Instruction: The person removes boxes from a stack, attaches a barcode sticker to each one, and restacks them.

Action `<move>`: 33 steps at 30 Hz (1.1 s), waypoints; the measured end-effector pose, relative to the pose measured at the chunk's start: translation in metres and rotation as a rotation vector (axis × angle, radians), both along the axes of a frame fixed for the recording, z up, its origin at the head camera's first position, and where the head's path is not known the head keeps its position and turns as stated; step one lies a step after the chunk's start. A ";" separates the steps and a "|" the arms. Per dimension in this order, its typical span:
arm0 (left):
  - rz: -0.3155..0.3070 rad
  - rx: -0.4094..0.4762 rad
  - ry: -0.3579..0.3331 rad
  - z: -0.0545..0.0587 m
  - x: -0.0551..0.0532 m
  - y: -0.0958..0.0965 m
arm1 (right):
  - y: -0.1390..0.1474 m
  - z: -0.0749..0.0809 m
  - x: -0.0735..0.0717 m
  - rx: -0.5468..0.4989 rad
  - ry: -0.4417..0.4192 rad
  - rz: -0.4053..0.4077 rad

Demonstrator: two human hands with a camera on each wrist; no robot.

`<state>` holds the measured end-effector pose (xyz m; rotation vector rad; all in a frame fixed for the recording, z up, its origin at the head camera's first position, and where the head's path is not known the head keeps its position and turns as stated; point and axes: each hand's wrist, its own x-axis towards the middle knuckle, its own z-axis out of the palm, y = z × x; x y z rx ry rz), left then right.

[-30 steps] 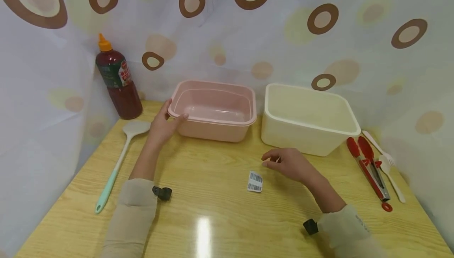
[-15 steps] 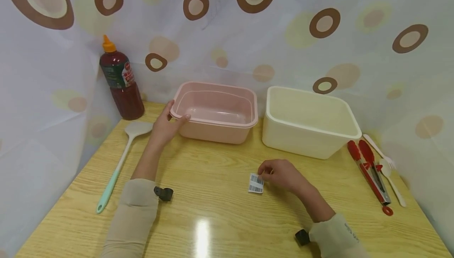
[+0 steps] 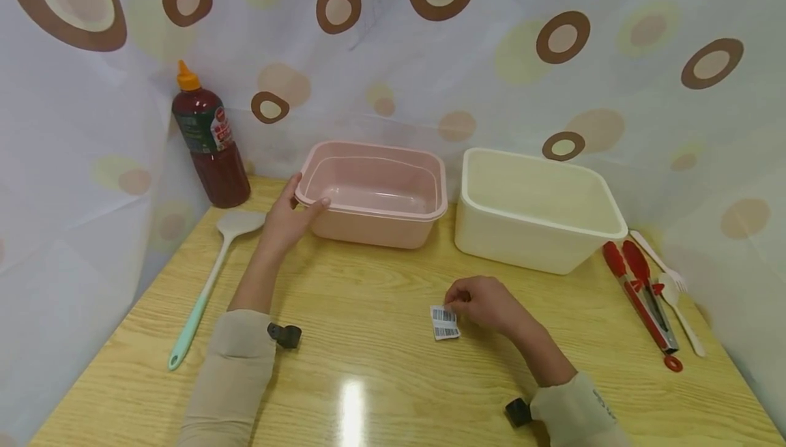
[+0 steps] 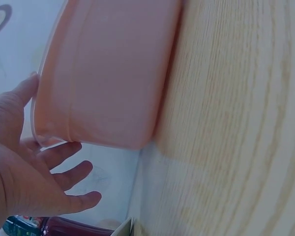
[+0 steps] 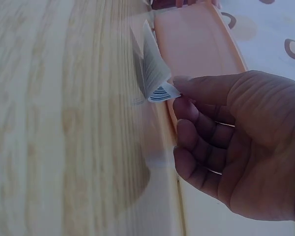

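Note:
A pink plastic basin (image 3: 381, 228) stands against the back curtain. At its left front corner is my left hand (image 3: 285, 222), the thumb on the front rim and the index finger round the side. In the left wrist view, the other fingers of that hand are spread beside the basin's wall. My right hand (image 3: 488, 304) pinches the upper right corner of a small white barcode label (image 3: 445, 324) between thumb and index finger. As the right wrist view shows, the label (image 5: 155, 66) is bent, with part of it lifted from the wooden table.
Right of the basin stands a cream bin (image 3: 522, 242). Red-tipped tongs (image 3: 641, 297), a pale fork (image 3: 660, 259) and a pale spoon (image 3: 678, 310) lie at the right. A sauce bottle (image 3: 211, 147) and a spatula (image 3: 205, 290) with a mint handle are at the left.
My right hand has come down and left to the label and pinches its corner. The label has turned and shifted slightly. My left hand stays at the basin's corner.

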<state>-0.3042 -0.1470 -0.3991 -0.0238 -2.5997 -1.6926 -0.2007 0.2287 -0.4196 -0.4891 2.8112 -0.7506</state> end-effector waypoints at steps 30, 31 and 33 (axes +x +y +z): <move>0.000 0.013 0.006 0.000 0.001 0.001 | -0.014 0.011 -0.005 0.023 -0.050 0.081; -0.003 0.017 0.007 0.001 0.001 0.000 | -0.015 0.010 -0.006 0.020 -0.051 0.088; -0.008 0.019 0.004 0.002 0.001 0.000 | -0.016 0.009 -0.007 0.016 -0.052 0.104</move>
